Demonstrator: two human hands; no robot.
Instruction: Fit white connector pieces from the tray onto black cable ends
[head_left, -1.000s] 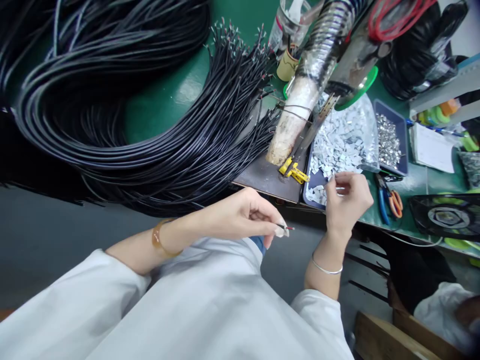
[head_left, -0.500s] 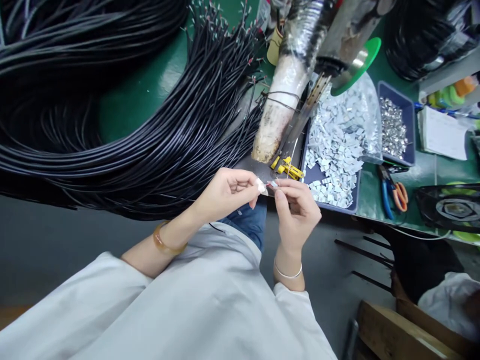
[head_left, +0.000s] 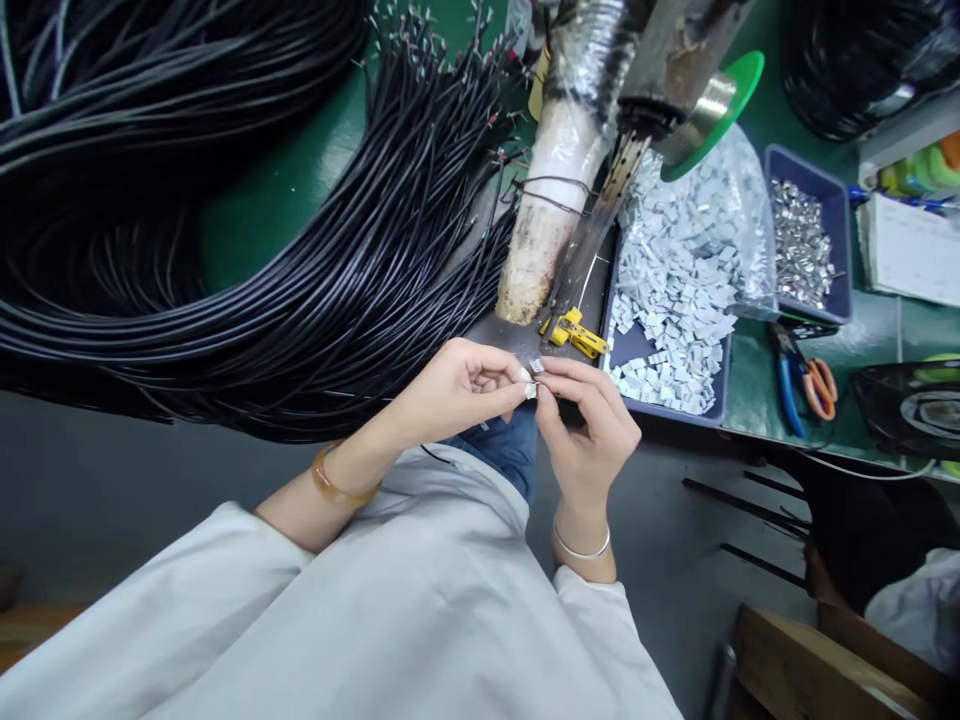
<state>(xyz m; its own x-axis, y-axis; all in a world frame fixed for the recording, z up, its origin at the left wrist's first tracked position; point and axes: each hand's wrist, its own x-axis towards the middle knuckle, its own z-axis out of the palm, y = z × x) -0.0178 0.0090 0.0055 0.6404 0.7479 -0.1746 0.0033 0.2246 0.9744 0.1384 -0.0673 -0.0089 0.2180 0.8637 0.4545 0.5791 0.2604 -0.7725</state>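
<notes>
My left hand [head_left: 476, 385] is closed in a pinch, with white coverings on its thumb and forefinger tips. It grips the end of a thin black cable, mostly hidden by the fingers; a dark strand [head_left: 436, 455] shows below, over my lap. Fingertip to fingertip with it, my right hand [head_left: 589, 420] pinches a small whitish-silver piece [head_left: 537, 366] at the cable's end. Just beyond the hands, a yellow hand tool [head_left: 574, 334] lies on the bench. Right of it, a blue tray [head_left: 667, 415] holds many small pale pieces [head_left: 675, 350].
A large bundle of black cables [head_left: 300, 300] covers the left of the green bench [head_left: 315, 180]. A wrapped post [head_left: 532, 230] and a green-rimmed spool [head_left: 712, 115] stand ahead. A metal-parts bin [head_left: 832, 225] and pliers [head_left: 802, 375] lie right. Another person [head_left: 915, 600] is at lower right.
My hands have drawn closer, their fingertips now meeting. The red wire that showed between them is now covered. The view has shifted slightly.
</notes>
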